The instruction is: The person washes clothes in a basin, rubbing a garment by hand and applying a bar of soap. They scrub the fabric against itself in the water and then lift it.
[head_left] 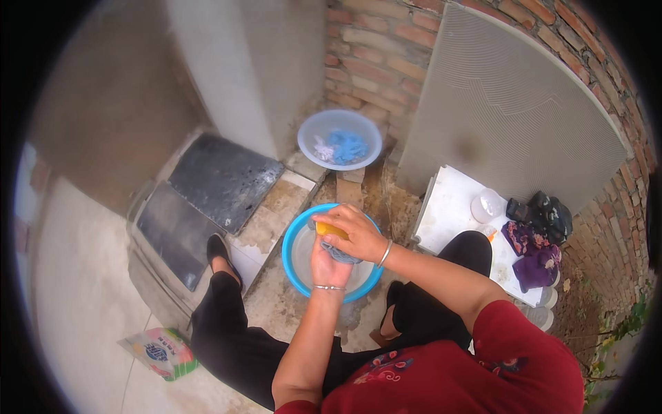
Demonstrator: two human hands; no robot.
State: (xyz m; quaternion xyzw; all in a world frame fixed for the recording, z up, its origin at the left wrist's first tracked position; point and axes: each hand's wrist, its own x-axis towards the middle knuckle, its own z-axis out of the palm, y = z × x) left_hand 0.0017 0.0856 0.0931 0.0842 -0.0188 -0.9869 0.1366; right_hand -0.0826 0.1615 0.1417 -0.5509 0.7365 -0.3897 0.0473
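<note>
Over a blue-rimmed basin (288, 262) of cloudy water, both hands meet. In my right hand (360, 233) is a yellow bar of soap (331, 230), pressed against a small grey cloth (338, 254). That cloth lies across my left hand (329, 269), which is turned palm up beneath it; its fingers are mostly hidden under the soap and the other hand. Whether the cloth is a sock cannot be made out.
Beyond the basin, a pale tub (305, 141) holds blue and white cloths (347, 146). On the right, a white board (441, 214) carries a round container (487, 205) and dark and purple clothes (534, 265). Dark slabs (224, 181) lie left; a detergent bag (162, 353) is lower left.
</note>
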